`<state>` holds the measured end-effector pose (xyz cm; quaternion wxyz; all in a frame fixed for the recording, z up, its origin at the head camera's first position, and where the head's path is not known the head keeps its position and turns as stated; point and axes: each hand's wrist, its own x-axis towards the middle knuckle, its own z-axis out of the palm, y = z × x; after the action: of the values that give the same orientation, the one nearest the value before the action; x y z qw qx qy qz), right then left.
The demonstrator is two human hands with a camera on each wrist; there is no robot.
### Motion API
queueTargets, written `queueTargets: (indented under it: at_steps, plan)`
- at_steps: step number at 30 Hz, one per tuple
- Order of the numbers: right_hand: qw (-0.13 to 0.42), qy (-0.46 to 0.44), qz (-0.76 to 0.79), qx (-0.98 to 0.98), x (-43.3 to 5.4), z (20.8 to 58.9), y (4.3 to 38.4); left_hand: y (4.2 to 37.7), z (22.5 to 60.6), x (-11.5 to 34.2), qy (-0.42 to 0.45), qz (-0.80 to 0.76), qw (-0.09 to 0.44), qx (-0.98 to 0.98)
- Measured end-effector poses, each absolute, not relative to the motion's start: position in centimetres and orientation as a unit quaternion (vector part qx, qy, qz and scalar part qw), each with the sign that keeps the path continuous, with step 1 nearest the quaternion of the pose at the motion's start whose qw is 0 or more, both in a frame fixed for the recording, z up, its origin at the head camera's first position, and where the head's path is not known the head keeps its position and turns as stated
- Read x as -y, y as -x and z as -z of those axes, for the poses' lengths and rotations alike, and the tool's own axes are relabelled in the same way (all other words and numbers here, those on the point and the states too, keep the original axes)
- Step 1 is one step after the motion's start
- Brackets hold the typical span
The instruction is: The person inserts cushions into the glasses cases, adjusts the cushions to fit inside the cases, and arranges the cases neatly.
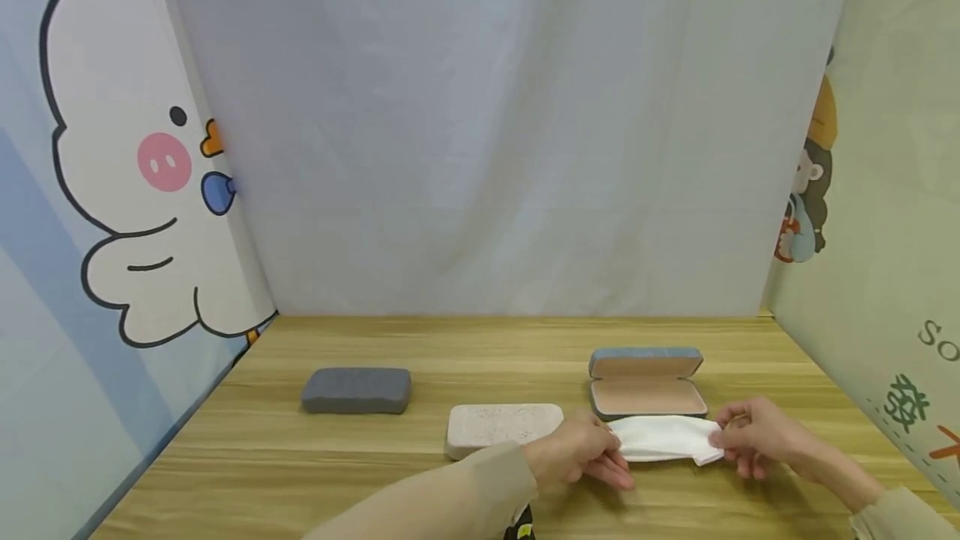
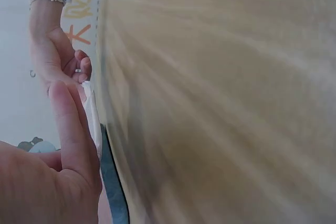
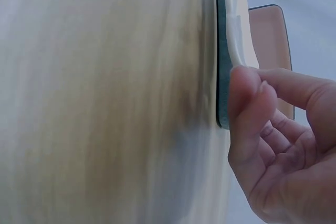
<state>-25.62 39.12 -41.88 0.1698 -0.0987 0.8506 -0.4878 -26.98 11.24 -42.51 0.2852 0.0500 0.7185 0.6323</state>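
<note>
A folded white cloth (image 1: 663, 438) is stretched between my two hands, just in front of an open glasses case (image 1: 649, 397) with a pinkish lining and blue-grey shell. My left hand (image 1: 585, 450) pinches the cloth's left end. At its right end, my right hand (image 1: 761, 440) pinches it between thumb and fingers. The right wrist view shows the cloth (image 3: 234, 35) held up beside the case's dark green-blue side (image 3: 223, 66). In the left wrist view the left fingers (image 2: 73, 129) reach along the cloth, partly covering it.
A closed cream glasses case (image 1: 504, 427) lies left of my left hand, partly behind that arm. Farther left sits a closed dark grey case (image 1: 357, 390). The wooden table (image 1: 480, 348) ends at a pale curtain (image 1: 480, 132), with printed cloth walls on both sides.
</note>
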Motion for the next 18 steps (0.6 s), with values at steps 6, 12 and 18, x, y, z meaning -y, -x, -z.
queueTargets:
  at_steps: [6,12,18]
  plan:
    - [0.168,0.103,0.491,-0.849,-38.9,40.9,26.3,28.0,41.4,-11.2,-0.049,-0.648,0.279,-0.707]
    - [0.162,0.091,0.485,-0.854,-38.3,39.9,27.6,29.3,40.5,-11.2,-0.062,-0.656,0.272,-0.701]
    - [0.145,0.087,0.482,-0.86,-38.3,39.5,29.1,30.7,39.9,-11.4,-0.052,-0.661,0.264,-0.7]
